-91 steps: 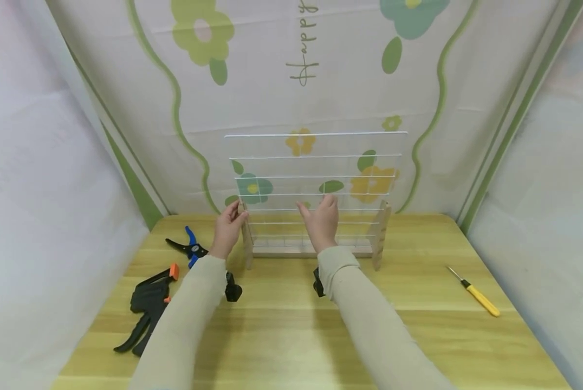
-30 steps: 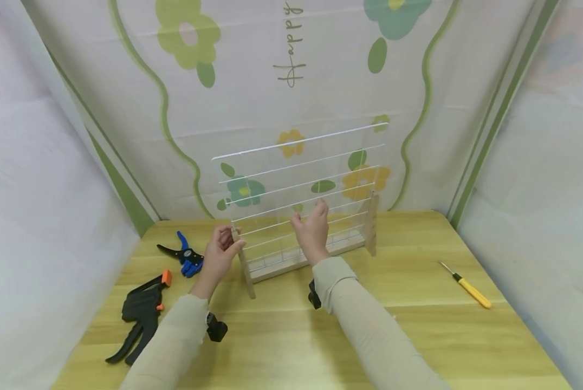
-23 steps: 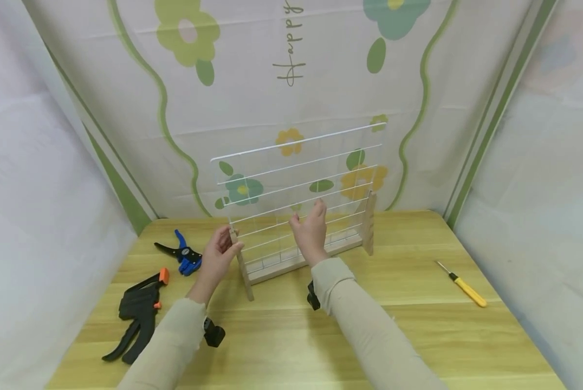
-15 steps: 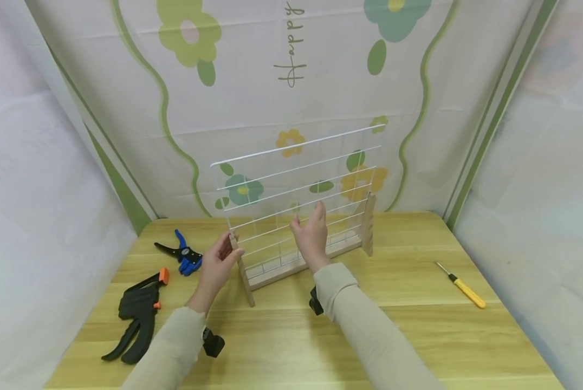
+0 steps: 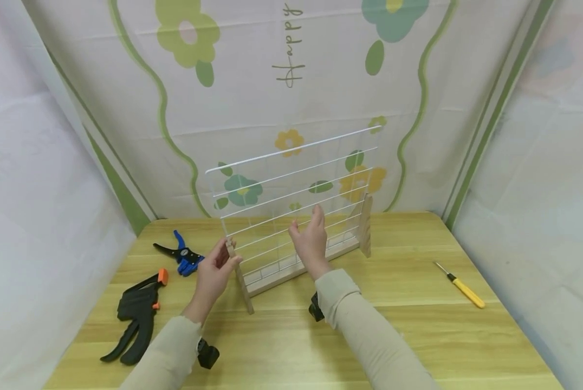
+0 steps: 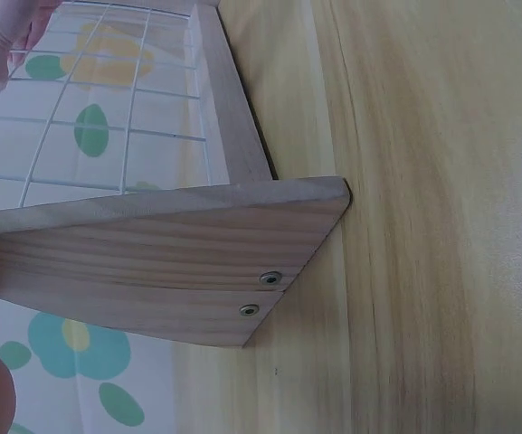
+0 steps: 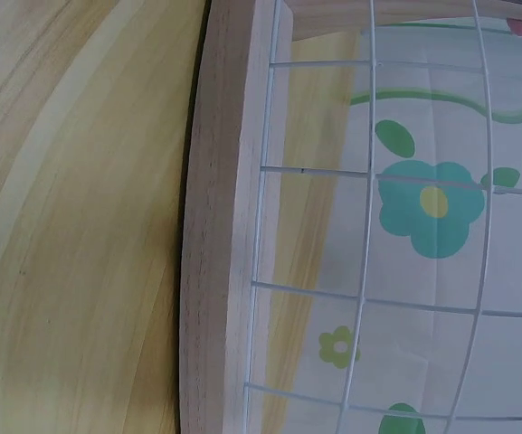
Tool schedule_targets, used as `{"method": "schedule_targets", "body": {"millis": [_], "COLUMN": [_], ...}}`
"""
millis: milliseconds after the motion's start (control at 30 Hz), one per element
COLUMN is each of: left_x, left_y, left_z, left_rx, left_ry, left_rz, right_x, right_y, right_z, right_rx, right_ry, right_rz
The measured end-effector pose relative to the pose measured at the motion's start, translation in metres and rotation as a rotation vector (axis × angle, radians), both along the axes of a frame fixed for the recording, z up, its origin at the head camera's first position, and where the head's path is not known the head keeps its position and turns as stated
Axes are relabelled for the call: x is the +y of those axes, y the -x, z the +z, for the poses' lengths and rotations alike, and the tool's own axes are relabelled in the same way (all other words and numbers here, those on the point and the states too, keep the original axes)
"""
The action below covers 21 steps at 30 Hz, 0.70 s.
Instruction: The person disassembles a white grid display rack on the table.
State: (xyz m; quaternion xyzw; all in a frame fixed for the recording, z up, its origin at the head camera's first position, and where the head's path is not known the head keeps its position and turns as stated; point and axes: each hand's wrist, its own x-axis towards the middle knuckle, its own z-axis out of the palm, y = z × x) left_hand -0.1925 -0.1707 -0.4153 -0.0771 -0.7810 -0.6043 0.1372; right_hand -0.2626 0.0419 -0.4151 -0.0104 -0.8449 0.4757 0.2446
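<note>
A wire-grid rack stands on the table, its white wire grid point(image 5: 272, 197) upright in a pale wooden base point(image 5: 301, 266) with a wooden panel at each end. Its left end is angled nearer to me. My left hand point(image 5: 215, 275) holds the upper part of the left wooden side panel point(image 5: 241, 281), thumb on the near side. In the left wrist view, two metal fasteners point(image 6: 270, 278) show low on that side panel. My right hand point(image 5: 312, 242) is at the middle of the grid, thumb and fingers apart; whether it touches the wires I cannot tell.
On the left lie blue-and-black pliers point(image 5: 183, 254) and a black bar clamp point(image 5: 136, 317) with orange pads. A yellow-handled screwdriver point(image 5: 462, 285) is on the right. Flower-printed cloth point(image 5: 291, 103) hangs close behind the rack.
The rack has turned, its left end coming toward me along with my left hand. My right hand has stayed by the grid's middle, its thumb and fingers slightly further apart.
</note>
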Motion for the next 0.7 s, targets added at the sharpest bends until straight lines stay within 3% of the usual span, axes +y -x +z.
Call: {"method": "schedule_targets", "body": {"millis": [367,700], "left_x": [-0.001,0.001], "left_y": [-0.009,-0.011], "left_z": [-0.004,-0.002], "left_rx": [0.131,0.175], "left_ry": [-0.005,-0.017], "left_rz": [0.032,0.012], "right_x": [0.001,0.005], "right_y": [-0.006,-0.007], "right_z": [-0.002,0.001], "right_rx": [0.016,0.117], "right_ry": [0.053,-0.024], "right_rz": [0.042,0.035]}}
